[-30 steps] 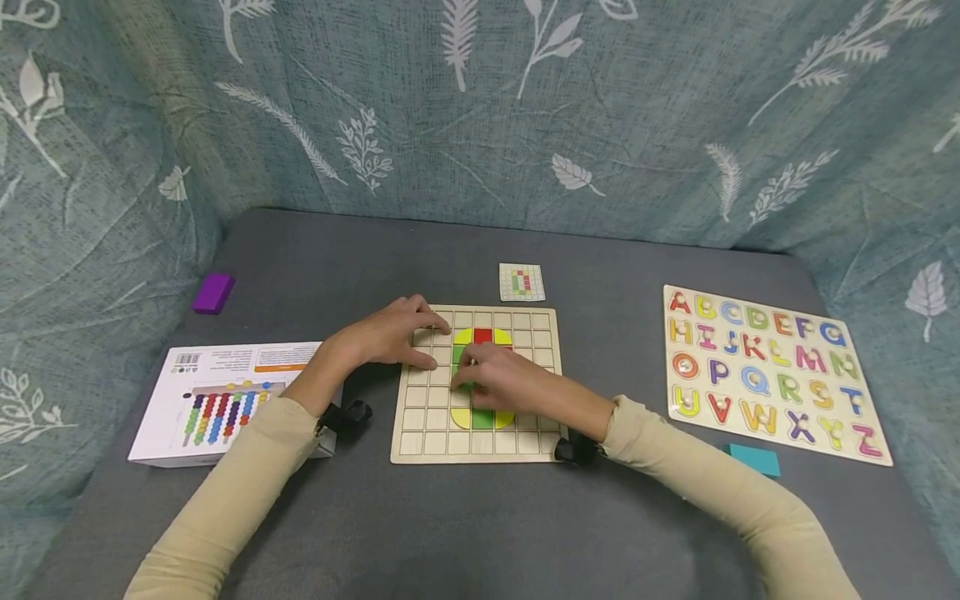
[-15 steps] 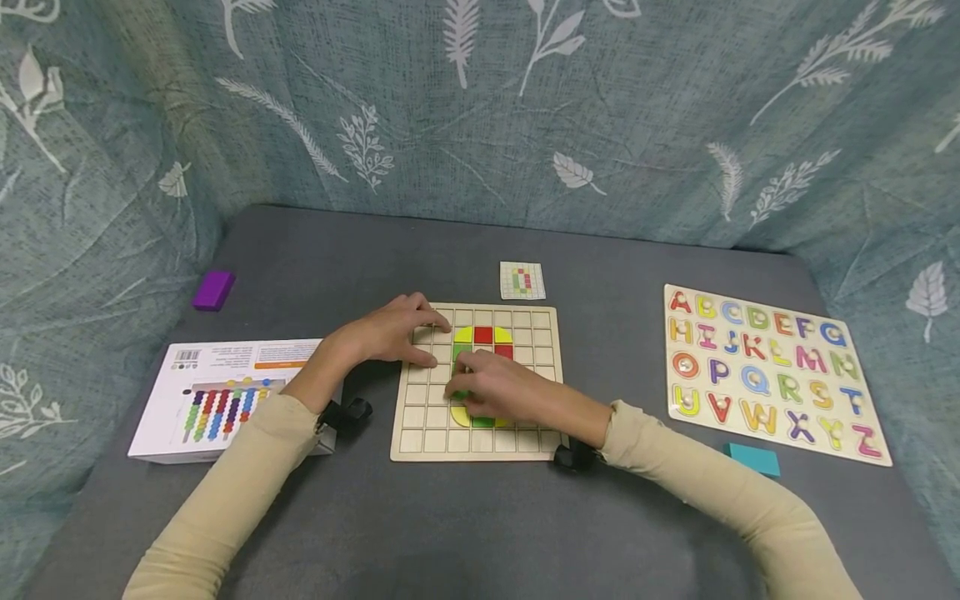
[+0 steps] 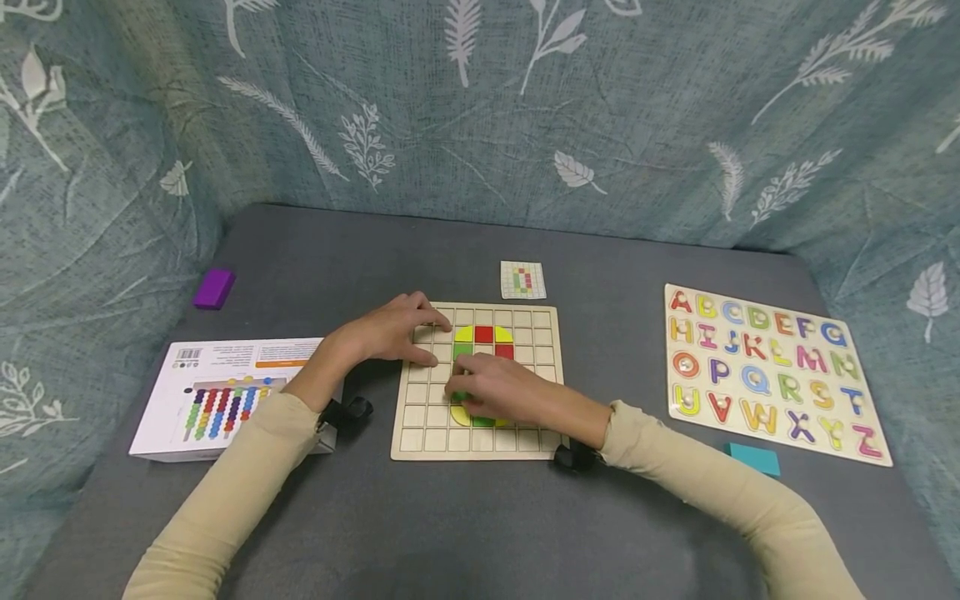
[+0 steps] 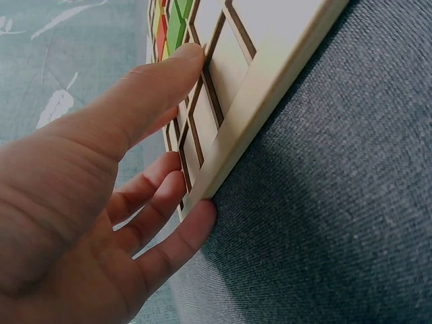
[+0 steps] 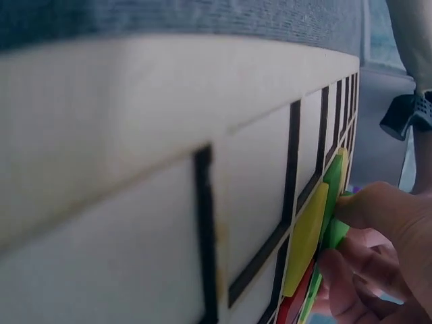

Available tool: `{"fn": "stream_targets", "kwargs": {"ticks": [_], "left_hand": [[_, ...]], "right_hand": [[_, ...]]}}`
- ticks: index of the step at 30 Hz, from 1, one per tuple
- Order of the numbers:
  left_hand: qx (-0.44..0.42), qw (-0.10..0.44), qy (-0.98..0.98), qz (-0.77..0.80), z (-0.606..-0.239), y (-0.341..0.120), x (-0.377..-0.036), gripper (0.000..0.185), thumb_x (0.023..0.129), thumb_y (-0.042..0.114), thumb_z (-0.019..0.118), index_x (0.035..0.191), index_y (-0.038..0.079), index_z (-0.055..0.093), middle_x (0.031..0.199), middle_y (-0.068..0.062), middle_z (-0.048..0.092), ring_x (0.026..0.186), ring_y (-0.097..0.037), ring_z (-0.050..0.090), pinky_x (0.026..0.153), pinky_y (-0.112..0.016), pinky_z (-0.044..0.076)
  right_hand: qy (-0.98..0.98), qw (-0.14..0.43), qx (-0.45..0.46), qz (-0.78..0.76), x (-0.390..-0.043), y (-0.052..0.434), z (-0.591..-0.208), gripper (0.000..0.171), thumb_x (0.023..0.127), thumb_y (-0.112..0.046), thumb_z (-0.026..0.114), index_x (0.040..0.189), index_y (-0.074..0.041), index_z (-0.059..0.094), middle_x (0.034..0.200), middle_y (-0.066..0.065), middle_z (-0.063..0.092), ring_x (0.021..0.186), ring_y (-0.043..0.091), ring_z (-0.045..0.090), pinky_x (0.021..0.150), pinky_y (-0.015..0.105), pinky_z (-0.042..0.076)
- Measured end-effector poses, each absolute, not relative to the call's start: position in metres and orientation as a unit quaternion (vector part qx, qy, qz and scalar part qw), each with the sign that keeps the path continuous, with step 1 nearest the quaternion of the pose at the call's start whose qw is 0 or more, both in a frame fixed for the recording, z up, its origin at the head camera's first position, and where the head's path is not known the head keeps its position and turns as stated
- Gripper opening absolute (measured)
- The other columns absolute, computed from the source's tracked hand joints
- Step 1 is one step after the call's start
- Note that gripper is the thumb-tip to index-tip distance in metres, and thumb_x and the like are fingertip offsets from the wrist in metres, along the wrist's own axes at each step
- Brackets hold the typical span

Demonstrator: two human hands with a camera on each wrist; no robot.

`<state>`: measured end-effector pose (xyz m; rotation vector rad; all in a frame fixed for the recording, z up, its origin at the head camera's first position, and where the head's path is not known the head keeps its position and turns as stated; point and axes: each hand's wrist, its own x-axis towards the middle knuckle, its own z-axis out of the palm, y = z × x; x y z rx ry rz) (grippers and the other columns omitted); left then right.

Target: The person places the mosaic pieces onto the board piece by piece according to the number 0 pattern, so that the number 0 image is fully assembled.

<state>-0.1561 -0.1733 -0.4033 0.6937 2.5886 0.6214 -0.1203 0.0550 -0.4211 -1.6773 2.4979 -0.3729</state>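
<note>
A wooden grid board (image 3: 420,443) lies on the dark cloth with coloured tiles forming a ring in its middle. Red tiles (image 3: 483,334), a yellow curved tile (image 3: 464,335) and a green tile (image 3: 462,350) show above my right hand (image 3: 504,388), which covers part of the ring. In the right wrist view, its thumb and fingers pinch a green tile (image 5: 335,233) at the ring's left side. My left hand (image 3: 390,332) rests at the board's upper left with fingers spread and relaxed. The left wrist view shows its fingertips (image 4: 202,212) at the board's edge.
A small pattern card (image 3: 522,280) lies behind the board. To the right are an alphabet puzzle (image 3: 727,358) and a teal block (image 3: 753,459). A white box (image 3: 165,408) with a bead picture sits under the left forearm, and a purple block (image 3: 214,288) lies beyond it.
My right hand has shifted slightly left and its fingers have drawn closer, uncovering a red tile on the ring's right side. The left hand has stayed in place.
</note>
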Motion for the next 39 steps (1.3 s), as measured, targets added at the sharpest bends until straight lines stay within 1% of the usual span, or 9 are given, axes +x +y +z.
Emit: {"fn": "stream_targets", "kwargs": {"ticks": [8, 13, 17, 22, 26, 31, 34, 37, 39], "left_hand": [[0.256, 0.195, 0.922, 0.216, -0.404, -0.169, -0.157, 0.051, 0.082, 0.030, 0.078, 0.129, 0.016, 0.062, 0.115, -0.010, 0.048, 0.099, -0.022, 0.041, 0.082, -0.037, 0.040], [0.256, 0.200, 0.920, 0.217, -0.404, -0.168, -0.156, 0.051, 0.082, 0.030, 0.078, 0.129, 0.016, 0.062, 0.115, -0.009, 0.048, 0.099, -0.022, 0.041, 0.081, -0.036, 0.039], [0.260, 0.200, 0.919, 0.218, -0.404, -0.167, -0.156, 0.051, 0.082, 0.030, 0.078, 0.129, 0.016, 0.062, 0.115, -0.009, 0.048, 0.099, -0.022, 0.041, 0.081, -0.035, 0.039], [0.259, 0.206, 0.918, 0.217, -0.402, -0.173, -0.154, 0.051, 0.084, 0.031, 0.077, 0.129, 0.016, 0.061, 0.115, -0.009, 0.047, 0.101, -0.023, 0.041, 0.084, -0.037, 0.039], [0.260, 0.213, 0.919, 0.205, -0.398, -0.180, -0.150, 0.051, 0.085, 0.029, 0.075, 0.132, 0.015, 0.059, 0.119, -0.009, 0.048, 0.103, -0.023, 0.043, 0.085, -0.038, 0.040], [0.260, 0.214, 0.927, 0.166, -0.387, -0.183, -0.139, 0.054, 0.089, 0.029, 0.071, 0.138, 0.016, 0.054, 0.134, -0.011, 0.048, 0.115, -0.027, 0.047, 0.089, -0.044, 0.045], [0.268, 0.210, 0.930, 0.143, -0.381, -0.176, -0.130, 0.056, 0.091, 0.029, 0.068, 0.142, 0.016, 0.050, 0.146, -0.012, 0.043, 0.132, -0.032, 0.042, 0.096, -0.051, 0.045], [0.304, 0.179, 0.926, 0.133, -0.380, -0.167, -0.120, 0.055, 0.092, 0.028, 0.067, 0.142, 0.014, 0.050, 0.150, -0.015, 0.041, 0.139, -0.036, 0.038, 0.102, -0.053, 0.042], [0.331, 0.150, 0.922, 0.131, -0.381, -0.162, -0.114, 0.054, 0.092, 0.029, 0.067, 0.141, 0.014, 0.051, 0.151, -0.015, 0.041, 0.139, -0.036, 0.039, 0.105, -0.053, 0.040]], "right_hand": [[0.817, 0.055, -0.553, -0.154, -0.119, 0.060, -0.421, 0.014, 0.090, -0.011, 0.068, 0.103, -0.013, 0.071, 0.097, 0.002, 0.061, 0.072, 0.008, 0.054, 0.066, 0.014, 0.044], [0.822, 0.058, -0.546, -0.148, -0.116, 0.063, -0.420, 0.010, 0.089, -0.013, 0.070, 0.097, -0.010, 0.074, 0.092, 0.002, 0.063, 0.075, 0.009, 0.056, 0.071, 0.016, 0.048], [0.826, 0.039, -0.549, -0.121, -0.114, 0.065, -0.420, 0.008, 0.089, -0.014, 0.070, 0.093, -0.012, 0.076, 0.090, 0.001, 0.064, 0.079, 0.011, 0.057, 0.074, 0.020, 0.050], [0.827, 0.010, -0.548, -0.128, -0.113, 0.071, -0.415, 0.009, 0.091, -0.017, 0.067, 0.095, -0.016, 0.075, 0.094, -0.001, 0.065, 0.082, 0.011, 0.058, 0.070, 0.021, 0.050], [0.837, -0.018, -0.522, -0.163, -0.119, 0.086, -0.409, 0.010, 0.090, -0.017, 0.069, 0.098, -0.015, 0.076, 0.095, -0.001, 0.065, 0.080, 0.010, 0.058, 0.066, 0.020, 0.049], [0.853, -0.042, -0.494, -0.165, -0.123, 0.111, -0.408, 0.013, 0.089, -0.020, 0.070, 0.100, -0.017, 0.076, 0.096, -0.003, 0.067, 0.082, 0.011, 0.060, 0.064, 0.023, 0.049], [0.862, -0.043, -0.483, -0.148, -0.123, 0.124, -0.410, 0.020, 0.090, -0.025, 0.069, 0.108, -0.017, 0.075, 0.106, 0.000, 0.068, 0.094, 0.015, 0.063, 0.075, 0.031, 0.052], [0.866, -0.064, -0.482, -0.118, -0.123, 0.133, -0.410, 0.029, 0.090, -0.032, 0.068, 0.115, -0.018, 0.073, 0.116, 0.004, 0.068, 0.104, 0.020, 0.063, 0.080, 0.036, 0.051], [0.864, -0.086, -0.485, -0.100, -0.124, 0.137, -0.409, 0.034, 0.089, -0.036, 0.068, 0.118, -0.019, 0.071, 0.121, 0.005, 0.067, 0.108, 0.022, 0.063, 0.081, 0.037, 0.050]]}}
